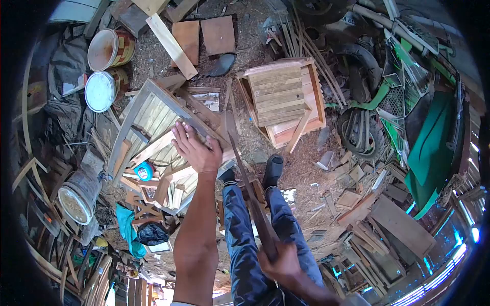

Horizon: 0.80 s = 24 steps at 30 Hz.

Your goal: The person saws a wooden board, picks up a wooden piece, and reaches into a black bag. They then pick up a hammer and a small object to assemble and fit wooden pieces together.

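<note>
You're in a cluttered woodworking yard, sawdust-strewn dirt floor [301, 168], offcut planks [171, 43], slatted wooden crate [283, 99], paint buckets [102, 89], green motorcycle [408, 102] parked alongside.

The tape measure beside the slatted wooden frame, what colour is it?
The tape measure is bright blue with a red centre, seen in the head view.

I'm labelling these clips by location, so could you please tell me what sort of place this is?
Most likely a rough woodworking yard or shed: offcuts litter the sawdust-strewn ground, a slatted wooden crate stands nearby, and the left hand steadies a slatted wooden frame.
</note>
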Each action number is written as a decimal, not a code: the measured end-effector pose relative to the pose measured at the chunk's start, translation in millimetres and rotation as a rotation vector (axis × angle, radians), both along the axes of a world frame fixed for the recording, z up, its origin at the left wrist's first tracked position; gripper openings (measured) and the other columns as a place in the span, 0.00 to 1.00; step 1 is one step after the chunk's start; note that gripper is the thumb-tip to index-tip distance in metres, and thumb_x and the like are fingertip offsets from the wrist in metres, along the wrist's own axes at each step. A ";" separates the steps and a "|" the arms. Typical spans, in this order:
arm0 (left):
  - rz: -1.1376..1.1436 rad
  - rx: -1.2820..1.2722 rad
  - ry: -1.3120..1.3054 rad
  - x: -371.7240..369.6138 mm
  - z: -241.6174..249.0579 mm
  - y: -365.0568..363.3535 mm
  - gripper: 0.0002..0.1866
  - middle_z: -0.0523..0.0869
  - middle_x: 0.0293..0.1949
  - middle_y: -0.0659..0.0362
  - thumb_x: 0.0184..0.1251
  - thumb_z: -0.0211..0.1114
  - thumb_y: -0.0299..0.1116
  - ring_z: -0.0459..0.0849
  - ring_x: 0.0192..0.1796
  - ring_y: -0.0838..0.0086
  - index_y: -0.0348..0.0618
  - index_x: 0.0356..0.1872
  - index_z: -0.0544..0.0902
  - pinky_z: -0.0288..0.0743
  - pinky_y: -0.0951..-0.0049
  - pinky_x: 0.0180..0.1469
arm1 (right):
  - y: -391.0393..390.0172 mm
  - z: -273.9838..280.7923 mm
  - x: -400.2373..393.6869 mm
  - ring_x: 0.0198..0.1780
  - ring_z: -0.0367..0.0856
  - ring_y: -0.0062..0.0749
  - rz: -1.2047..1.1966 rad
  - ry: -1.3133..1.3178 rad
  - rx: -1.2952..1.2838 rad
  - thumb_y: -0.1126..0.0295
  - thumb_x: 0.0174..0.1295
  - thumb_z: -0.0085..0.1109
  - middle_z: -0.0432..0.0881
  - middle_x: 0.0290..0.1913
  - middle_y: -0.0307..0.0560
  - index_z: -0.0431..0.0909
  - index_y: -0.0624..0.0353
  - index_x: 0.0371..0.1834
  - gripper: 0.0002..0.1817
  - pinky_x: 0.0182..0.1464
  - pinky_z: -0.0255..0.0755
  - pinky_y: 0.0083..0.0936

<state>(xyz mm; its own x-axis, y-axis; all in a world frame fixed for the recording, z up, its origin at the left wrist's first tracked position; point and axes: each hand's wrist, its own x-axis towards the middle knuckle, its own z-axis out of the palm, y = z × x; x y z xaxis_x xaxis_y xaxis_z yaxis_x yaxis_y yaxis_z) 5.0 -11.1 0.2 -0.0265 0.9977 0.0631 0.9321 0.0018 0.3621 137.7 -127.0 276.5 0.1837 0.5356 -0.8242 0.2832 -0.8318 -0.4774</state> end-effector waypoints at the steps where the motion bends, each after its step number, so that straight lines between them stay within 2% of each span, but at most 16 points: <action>1: 0.001 0.009 -0.001 -1.2 -1.1 1.0 0.34 0.58 0.74 0.40 0.58 0.57 0.35 0.51 0.77 0.45 0.32 0.66 0.63 0.39 0.43 0.76 | -0.2 4.4 0.4 0.25 0.82 0.58 -0.011 0.017 -0.022 0.66 0.56 0.61 0.75 0.16 0.62 0.77 0.68 0.32 0.13 0.25 0.72 0.41; 2: -0.003 0.019 -0.003 -2.1 -2.0 1.6 0.34 0.59 0.74 0.40 0.58 0.57 0.35 0.52 0.77 0.45 0.32 0.66 0.63 0.40 0.43 0.76 | -0.3 8.8 0.9 0.25 0.82 0.58 -0.021 0.033 -0.044 0.65 0.56 0.61 0.75 0.16 0.62 0.77 0.68 0.31 0.14 0.25 0.72 0.41; 3: -0.010 0.027 -0.010 -0.8 -2.2 -0.2 0.34 0.59 0.74 0.40 0.58 0.57 0.35 0.52 0.77 0.45 0.32 0.66 0.63 0.40 0.43 0.76 | 7.0 -13.5 -2.0 0.25 0.82 0.58 0.005 -0.009 -0.008 0.64 0.56 0.62 0.75 0.16 0.63 0.77 0.68 0.30 0.14 0.26 0.72 0.41; 6: -0.019 0.043 -0.008 -0.9 -1.1 -2.9 0.33 0.59 0.74 0.40 0.58 0.57 0.35 0.53 0.77 0.45 0.32 0.66 0.63 0.40 0.43 0.76 | 37.4 -127.1 -22.7 0.26 0.82 0.60 -0.013 -0.185 0.069 0.62 0.55 0.63 0.76 0.18 0.64 0.78 0.69 0.23 0.17 0.28 0.73 0.42; 7: -0.015 0.050 0.001 -1.0 -4.0 7.5 0.33 0.60 0.73 0.40 0.59 0.56 0.35 0.53 0.77 0.45 0.32 0.66 0.63 0.41 0.43 0.76 | 74.6 -126.5 -19.0 0.41 0.82 0.65 -0.022 -0.056 -0.163 0.58 0.56 0.62 0.83 0.32 0.68 0.83 0.64 0.34 0.17 0.46 0.77 0.50; 8: -0.009 0.037 0.016 -2.5 -3.3 8.1 0.33 0.60 0.73 0.40 0.59 0.56 0.35 0.53 0.77 0.44 0.32 0.66 0.63 0.41 0.43 0.76 | 90.9 -122.1 -16.0 0.41 0.82 0.65 -0.016 -0.021 -0.158 0.57 0.56 0.63 0.83 0.32 0.68 0.83 0.64 0.32 0.17 0.49 0.76 0.50; 11: -0.017 0.033 0.018 0.9 0.5 0.0 0.34 0.60 0.73 0.40 0.59 0.56 0.36 0.54 0.76 0.44 0.32 0.67 0.63 0.41 0.43 0.76 | 54.1 -137.3 -26.1 0.40 0.82 0.65 -0.002 -0.174 -0.047 0.57 0.56 0.63 0.83 0.31 0.68 0.82 0.64 0.28 0.17 0.48 0.76 0.51; 12: -0.024 0.042 0.022 0.1 1.7 0.6 0.34 0.60 0.73 0.39 0.58 0.57 0.36 0.54 0.76 0.43 0.32 0.67 0.63 0.41 0.43 0.76 | 47.6 -138.4 -24.8 0.36 0.82 0.63 0.016 -0.239 0.102 0.58 0.55 0.63 0.82 0.27 0.65 0.82 0.64 0.24 0.16 0.44 0.76 0.49; 13: -0.031 0.049 0.030 -1.5 0.7 1.7 0.34 0.60 0.73 0.39 0.58 0.57 0.36 0.54 0.76 0.43 0.32 0.66 0.63 0.41 0.42 0.76 | 42.1 -143.3 -20.6 0.35 0.82 0.62 -0.013 -0.178 0.109 0.59 0.55 0.63 0.82 0.26 0.65 0.81 0.64 0.24 0.16 0.42 0.76 0.49; 16: -0.020 0.040 0.014 0.5 2.6 1.8 0.34 0.60 0.73 0.40 0.57 0.57 0.35 0.53 0.77 0.44 0.32 0.66 0.63 0.41 0.42 0.76 | 30.5 -150.8 -12.7 0.29 0.82 0.59 -0.098 0.000 0.061 0.62 0.54 0.64 0.79 0.21 0.64 0.80 0.66 0.23 0.15 0.36 0.75 0.45; 19: -0.013 0.024 0.016 -1.1 0.2 -1.5 0.34 0.60 0.73 0.40 0.58 0.56 0.35 0.53 0.77 0.44 0.33 0.67 0.62 0.41 0.43 0.76 | 57.9 -137.4 5.7 0.28 0.82 0.58 -0.093 0.115 -0.036 0.62 0.55 0.63 0.78 0.20 0.64 0.79 0.67 0.23 0.16 0.35 0.74 0.45; 20: -0.014 0.025 0.016 -1.1 -0.1 -0.9 0.34 0.59 0.73 0.40 0.59 0.56 0.36 0.53 0.76 0.44 0.33 0.67 0.62 0.41 0.44 0.76 | 63.9 -138.6 9.6 0.27 0.82 0.56 0.021 0.008 -0.010 0.63 0.57 0.62 0.79 0.20 0.61 0.78 0.68 0.22 0.16 0.35 0.73 0.45; 22: -0.021 0.035 0.017 -2.2 -1.1 -1.6 0.34 0.59 0.74 0.41 0.60 0.56 0.37 0.53 0.76 0.44 0.33 0.68 0.62 0.41 0.44 0.76 | 64.7 -159.7 15.6 0.25 0.83 0.46 -0.349 0.175 -0.057 0.65 0.59 0.59 0.77 0.18 0.58 0.79 0.67 0.24 0.14 0.33 0.73 0.43; 24: -0.013 0.037 0.010 -0.5 -3.1 -2.8 0.34 0.59 0.74 0.41 0.60 0.56 0.37 0.53 0.76 0.44 0.33 0.67 0.62 0.41 0.44 0.76 | 90.5 -168.4 62.4 0.15 0.69 0.27 -0.639 0.433 -0.328 0.72 0.62 0.56 0.70 0.15 0.41 0.77 0.63 0.29 0.07 0.18 0.60 0.31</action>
